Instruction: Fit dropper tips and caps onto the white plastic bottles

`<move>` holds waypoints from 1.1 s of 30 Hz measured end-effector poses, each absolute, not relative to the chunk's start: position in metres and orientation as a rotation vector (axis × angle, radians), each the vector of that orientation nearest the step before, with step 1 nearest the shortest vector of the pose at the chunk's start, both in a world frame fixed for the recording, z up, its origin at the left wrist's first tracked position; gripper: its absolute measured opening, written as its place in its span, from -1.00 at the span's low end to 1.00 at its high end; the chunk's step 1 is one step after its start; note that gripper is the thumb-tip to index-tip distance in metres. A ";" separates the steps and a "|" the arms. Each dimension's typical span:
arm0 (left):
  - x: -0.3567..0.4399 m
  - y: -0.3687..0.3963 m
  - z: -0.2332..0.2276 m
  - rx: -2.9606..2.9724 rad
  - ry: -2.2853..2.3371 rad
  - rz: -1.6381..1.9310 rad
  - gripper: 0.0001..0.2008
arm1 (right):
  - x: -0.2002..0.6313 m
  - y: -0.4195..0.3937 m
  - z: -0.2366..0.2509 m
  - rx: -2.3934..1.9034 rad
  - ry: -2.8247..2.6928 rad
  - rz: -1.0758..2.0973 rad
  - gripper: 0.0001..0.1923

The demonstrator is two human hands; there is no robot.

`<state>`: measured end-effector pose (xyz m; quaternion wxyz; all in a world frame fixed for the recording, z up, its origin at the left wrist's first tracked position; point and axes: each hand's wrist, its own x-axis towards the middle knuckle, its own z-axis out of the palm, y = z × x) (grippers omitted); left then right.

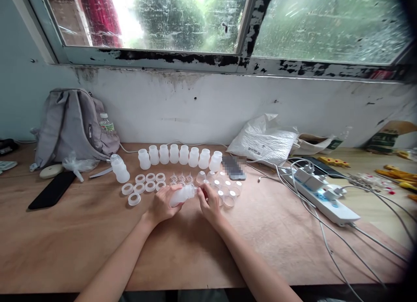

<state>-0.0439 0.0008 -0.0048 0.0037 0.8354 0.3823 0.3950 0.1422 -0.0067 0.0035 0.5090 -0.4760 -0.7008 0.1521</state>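
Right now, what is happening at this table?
A person holds a small white bottle on its side in the left hand, while the right hand touches its neck end. Behind the hands lie white rings and clear caps, and a row of bottles stands upright on the wooden table.

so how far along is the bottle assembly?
Done: one capped bottle stands apart at left. In hand: left hand holds a bottle sideways, right hand at its neck. Left: eight open bottles in the row, loose rings, clear caps.
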 end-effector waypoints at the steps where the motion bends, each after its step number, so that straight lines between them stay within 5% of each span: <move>1: -0.044 0.001 -0.005 2.627 1.184 1.234 -0.59 | 0.142 -0.007 0.004 -1.147 -1.691 0.370 -0.80; 17: -0.048 0.000 0.001 2.684 1.080 1.197 -0.60 | 0.141 -0.002 0.000 -1.146 -1.633 0.471 -0.57; 24: -0.050 -0.002 0.006 2.657 1.029 1.231 -0.57 | 0.144 -0.001 0.003 -1.103 -1.729 0.592 -0.68; 33: -0.048 -0.005 0.007 2.608 1.016 1.163 -0.54 | 0.141 0.004 0.001 -1.170 -1.641 0.764 -0.56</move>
